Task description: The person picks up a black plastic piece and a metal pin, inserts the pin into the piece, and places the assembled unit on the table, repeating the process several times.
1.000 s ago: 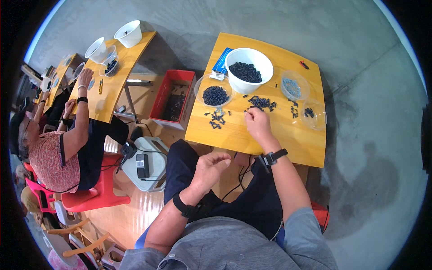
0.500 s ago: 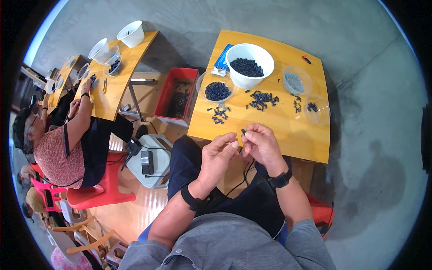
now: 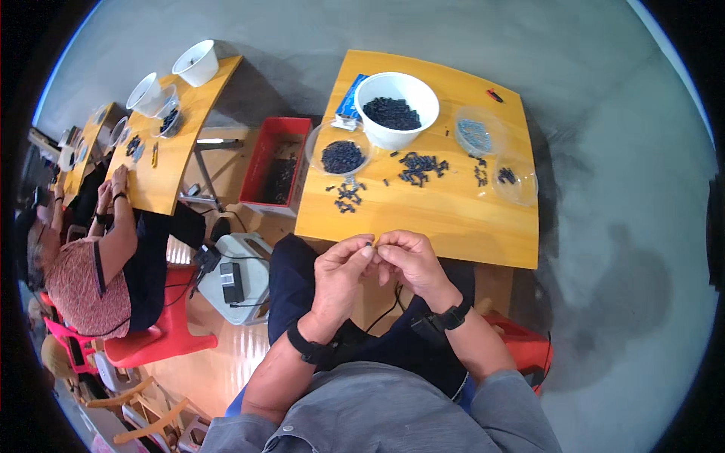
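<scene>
My left hand (image 3: 336, 278) and my right hand (image 3: 417, 266) meet just off the near edge of the yellow wooden table (image 3: 453, 234), fingertips pinched together. A small dark piece (image 3: 369, 244) shows at the left fingertips; the fingers cover most of it. What the right fingers grip, if anything, is hidden. Beyond the hands lie a small cluster of black parts (image 3: 347, 198) and a larger loose pile (image 3: 420, 167). A clear bowl of black parts (image 3: 342, 157) stands left of a white tub (image 3: 384, 139), which holds many more.
At the table's right are a clear bowl of small bluish pieces (image 3: 474, 136), a clear dish with several black parts (image 3: 506, 176) and a red-and-black tool (image 3: 494, 95). A red crate (image 3: 257, 170) and grey stool (image 3: 245, 291) stand left. A co-worker (image 3: 91, 287) sits further left.
My hands have come together, the right fingertips now against the left. The dark piece that stuck up from my right fingers now shows at the left fingertips. The whole view has shifted slightly.
</scene>
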